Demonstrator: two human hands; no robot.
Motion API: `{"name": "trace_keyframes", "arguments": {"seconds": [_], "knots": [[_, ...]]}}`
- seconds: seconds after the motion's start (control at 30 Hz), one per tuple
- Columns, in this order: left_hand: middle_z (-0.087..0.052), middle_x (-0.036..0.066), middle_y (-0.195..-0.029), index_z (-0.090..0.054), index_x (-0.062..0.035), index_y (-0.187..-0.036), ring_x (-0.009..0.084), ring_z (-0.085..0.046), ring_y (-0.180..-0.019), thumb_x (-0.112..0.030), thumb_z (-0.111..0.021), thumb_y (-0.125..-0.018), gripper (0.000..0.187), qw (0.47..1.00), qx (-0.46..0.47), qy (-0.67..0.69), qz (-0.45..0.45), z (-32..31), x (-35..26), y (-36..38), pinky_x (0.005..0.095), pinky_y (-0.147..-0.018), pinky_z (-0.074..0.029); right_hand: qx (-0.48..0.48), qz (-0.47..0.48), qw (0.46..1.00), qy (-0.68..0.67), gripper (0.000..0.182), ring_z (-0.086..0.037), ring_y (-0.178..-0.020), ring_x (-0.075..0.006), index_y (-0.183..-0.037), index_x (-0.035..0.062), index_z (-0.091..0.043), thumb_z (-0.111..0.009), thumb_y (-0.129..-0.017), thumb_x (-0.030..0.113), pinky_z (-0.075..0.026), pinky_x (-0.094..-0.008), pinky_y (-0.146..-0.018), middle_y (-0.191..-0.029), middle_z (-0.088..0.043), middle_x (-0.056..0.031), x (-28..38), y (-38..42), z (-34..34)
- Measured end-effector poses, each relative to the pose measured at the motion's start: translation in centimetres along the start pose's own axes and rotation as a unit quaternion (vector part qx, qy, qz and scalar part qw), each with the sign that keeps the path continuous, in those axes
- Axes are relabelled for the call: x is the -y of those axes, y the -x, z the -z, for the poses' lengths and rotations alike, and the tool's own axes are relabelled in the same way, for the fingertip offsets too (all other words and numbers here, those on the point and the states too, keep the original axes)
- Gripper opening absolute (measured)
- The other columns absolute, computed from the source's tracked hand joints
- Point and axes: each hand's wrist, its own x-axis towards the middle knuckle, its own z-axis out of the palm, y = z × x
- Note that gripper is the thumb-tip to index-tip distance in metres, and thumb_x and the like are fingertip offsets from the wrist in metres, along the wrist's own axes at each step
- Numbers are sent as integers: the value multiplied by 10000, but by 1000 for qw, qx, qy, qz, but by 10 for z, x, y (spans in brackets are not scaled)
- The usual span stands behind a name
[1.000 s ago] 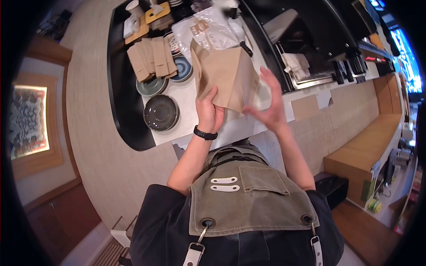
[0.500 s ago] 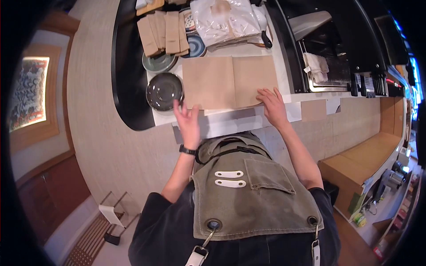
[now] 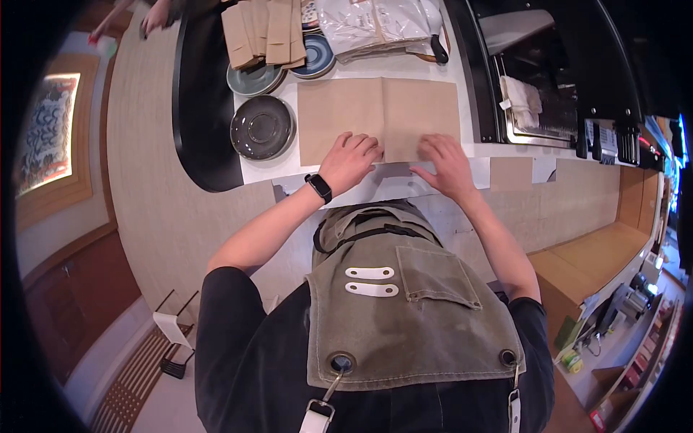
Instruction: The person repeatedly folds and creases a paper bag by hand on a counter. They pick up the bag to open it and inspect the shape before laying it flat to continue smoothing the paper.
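Note:
A brown kraft paper sheet (image 3: 336, 108) with a crease down its middle lies flat on the white counter in front of me. My left hand (image 3: 351, 160) rests on its front edge, just left of the crease, fingers slightly bent against the paper. Right of the crease, my right hand (image 3: 445, 166) touches the front part of the sheet with its thumb spread away; its fingertips are a little blurred. A glossy dark grey saucer (image 3: 263, 128) sits to the left of the sheet.
Behind the saucer are a green plate (image 3: 249, 81), a blue plate (image 3: 315, 58) and folded brown paper bags (image 3: 249, 32). Plastic-wrapped packs (image 3: 372, 29) lie at the back, a black handle (image 3: 438, 49) beside them. Another person's hand (image 3: 157, 16) shows at top left.
My left hand has moved right, from beside the saucer onto the paper near the crease. My right hand has shifted slightly. Another person's hand has come into view at top left.

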Motion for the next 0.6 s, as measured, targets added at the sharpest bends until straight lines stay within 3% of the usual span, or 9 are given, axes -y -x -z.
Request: {"name": "trace_keyframes", "arguments": {"seconds": [0.07, 0.23, 0.37, 0.6], "knots": [[-679, 57, -1306, -686, -126, -1283, 257, -624, -1246, -286, -798, -908, 423, 1000, 4, 10, -9, 1, 2, -3, 490, -1120, -437, 3, 51, 996, -68, 405, -613, -1328, -296, -1223, 107, -692, -811, -920, 347, -483, -475, -1134, -1396, -666, -70, 6, -7, -11], [-694, 14, -1282, -715, -138, -1213, 205, -622, -1260, -261, -764, -945, 299, 999, 28, 20, -3, 12, 6, -1, 486, -1149, -424, 4, 61, 996, -66, 297, -641, -1280, -272, -1167, 116, -682, -788, -918, 236, -528, -425, -1063, -1308, -691, -36, 5, -8, -22], [-707, 19, -1353, -718, -133, -1225, 204, -620, -1321, -261, -745, -965, 291, 999, 36, -11, -29, 7, 8, 1, 502, -1191, -414, 0, 66, 996, -51, 250, -671, -1226, -248, -1138, 131, -688, -781, -913, 190, -541, -412, -1025, -1254, -714, -7, 1, -1, -20], [-713, 13, -1403, -740, -131, -1215, 213, -617, -1376, -290, -736, -985, 279, 996, 82, -12, -14, 15, 5, -5, 529, -1207, -421, 19, 48, 993, -104, 197, -682, -1200, -231, -1093, 133, -730, -775, -940, 249, -534, -408, -999, -1232, -740, 3, -12, -5, -15]]}}
